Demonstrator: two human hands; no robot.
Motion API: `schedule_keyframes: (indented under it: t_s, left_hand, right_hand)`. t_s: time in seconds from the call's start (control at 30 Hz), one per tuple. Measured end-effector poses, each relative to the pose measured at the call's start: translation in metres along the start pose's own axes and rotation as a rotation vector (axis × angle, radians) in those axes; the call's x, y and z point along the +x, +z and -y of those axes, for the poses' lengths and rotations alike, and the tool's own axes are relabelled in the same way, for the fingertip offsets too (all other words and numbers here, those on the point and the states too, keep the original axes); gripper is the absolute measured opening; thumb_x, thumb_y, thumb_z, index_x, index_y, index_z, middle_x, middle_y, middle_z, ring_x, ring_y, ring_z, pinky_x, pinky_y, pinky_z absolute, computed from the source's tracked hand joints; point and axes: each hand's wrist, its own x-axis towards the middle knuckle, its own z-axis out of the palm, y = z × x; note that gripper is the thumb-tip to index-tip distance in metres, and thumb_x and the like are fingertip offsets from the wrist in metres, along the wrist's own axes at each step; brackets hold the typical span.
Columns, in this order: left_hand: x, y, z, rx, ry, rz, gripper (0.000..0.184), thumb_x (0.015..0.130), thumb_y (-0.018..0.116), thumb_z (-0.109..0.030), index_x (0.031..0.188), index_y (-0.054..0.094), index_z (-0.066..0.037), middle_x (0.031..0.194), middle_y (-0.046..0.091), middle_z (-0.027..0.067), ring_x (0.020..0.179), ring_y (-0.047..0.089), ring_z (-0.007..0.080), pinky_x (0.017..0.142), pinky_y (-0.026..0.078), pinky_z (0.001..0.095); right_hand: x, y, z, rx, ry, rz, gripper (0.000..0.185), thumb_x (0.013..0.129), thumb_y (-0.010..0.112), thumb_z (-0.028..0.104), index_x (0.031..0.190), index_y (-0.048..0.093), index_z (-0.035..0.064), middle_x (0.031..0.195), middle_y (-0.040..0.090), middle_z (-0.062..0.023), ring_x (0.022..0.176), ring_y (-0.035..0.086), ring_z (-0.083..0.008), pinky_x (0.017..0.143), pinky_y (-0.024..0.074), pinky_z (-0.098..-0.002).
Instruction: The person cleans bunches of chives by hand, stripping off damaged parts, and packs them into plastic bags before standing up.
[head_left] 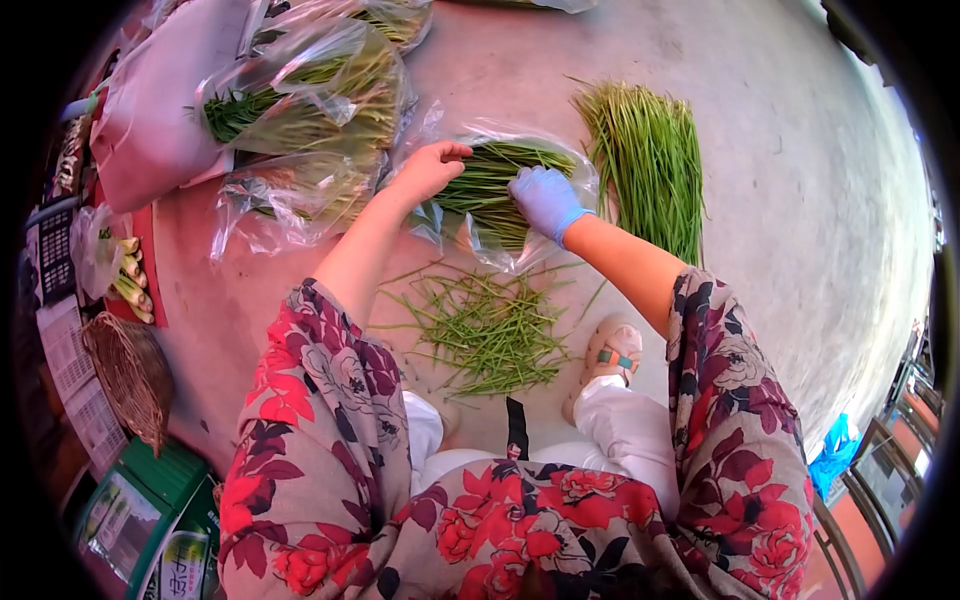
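In front of me a clear plastic bag (485, 258) lies on the floor around a bundle of long thin green stalks (495, 195). My left hand (430, 172), bare, is over the bundle's left end, its fingers stretched out and nothing seen in them. My right hand (547, 202) wears a thin blue-purple glove. Its fingers curl down into the stalks near the bundle's right part, and the fingertips are partly hidden. A larger loose pile of the same stalks (648, 165) lies to the right of the bag. Short cut pieces of stalk (490, 330) are scattered between my feet and the bag.
Several filled clear bags of stalks (340, 100) lie at the upper left beside a pale sheet-like bag (165, 110). A wicker basket (128, 375), a dark crate (52, 250) and a green box (150, 490) stand on the left. A blue plastic bag (835, 455) is at the lower right.
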Motion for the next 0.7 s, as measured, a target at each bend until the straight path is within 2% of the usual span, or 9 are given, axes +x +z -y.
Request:
schedule_keyframes:
  t_s: [0.07,0.2,0.33,0.47,0.6,0.7]
  left_hand:
    - [0.000,0.012,0.013,0.067,0.036,-0.006,0.032,0.079,0.057,-0.010,0.110,0.061,-0.005,0.099,0.065,0.0073,0.091,0.061,0.0156,0.083,0.047,0.0286]
    - [-0.010,0.029,0.019,0.268,0.022,-0.015,0.022,0.074,0.062,-0.015,0.095,0.068,-0.008,0.089,0.066,0.0114,0.085,0.063,0.0238,0.079,0.049,0.0341]
    - [-0.019,0.045,0.015,0.444,-0.017,-0.008,0.017,0.074,0.065,-0.021,0.087,0.067,-0.010,0.090,0.065,0.0099,0.086,0.062,0.0280,0.076,0.049,0.0381]
    - [-0.028,0.063,0.008,0.649,0.094,-0.071,0.015,0.073,0.066,-0.020,0.085,0.063,-0.012,0.087,0.059,0.0084,0.085,0.059,0.0280,0.073,0.047,0.0407]
    - [-0.030,0.075,0.010,0.676,0.154,-0.177,0.014,0.072,0.065,-0.016,0.084,0.057,-0.011,0.086,0.058,0.0082,0.087,0.057,0.0287,0.075,0.044,0.0420]
    - [-0.029,0.078,0.014,0.732,0.198,-0.182,0.017,0.074,0.067,-0.019,0.087,0.059,-0.012,0.090,0.057,0.0077,0.088,0.056,0.0283,0.076,0.045,0.0416]
  right_hand:
    - [-0.005,-0.005,-0.004,0.016,-0.018,-0.040,0.009,0.074,0.055,0.013,0.076,0.062,0.0075,0.075,0.059,-0.0090,0.075,0.059,-0.0257,0.062,0.0482,-0.0366]
    - [-0.016,-0.001,-0.012,0.099,-0.173,-0.006,0.009,0.074,0.056,0.015,0.071,0.062,0.0082,0.075,0.059,-0.0094,0.076,0.059,-0.0258,0.063,0.0478,-0.0378]
    - [-0.026,0.002,-0.012,0.167,-0.188,-0.004,0.011,0.074,0.058,0.018,0.070,0.061,0.0079,0.075,0.059,-0.0099,0.074,0.058,-0.0272,0.063,0.0475,-0.0396]
    - [-0.025,0.005,-0.013,0.229,-0.139,0.016,0.011,0.074,0.058,0.018,0.072,0.061,0.0073,0.074,0.059,-0.0115,0.072,0.058,-0.0295,0.064,0.0474,-0.0409]
    - [-0.025,0.009,-0.016,0.301,-0.105,-0.035,0.010,0.075,0.056,0.015,0.074,0.061,0.0070,0.073,0.060,-0.0133,0.071,0.059,-0.0312,0.065,0.0477,-0.0423]
    - [-0.025,0.011,-0.016,0.320,-0.063,-0.045,0.009,0.075,0.055,0.015,0.075,0.060,0.0070,0.074,0.062,-0.0139,0.071,0.060,-0.0318,0.064,0.0485,-0.0429]
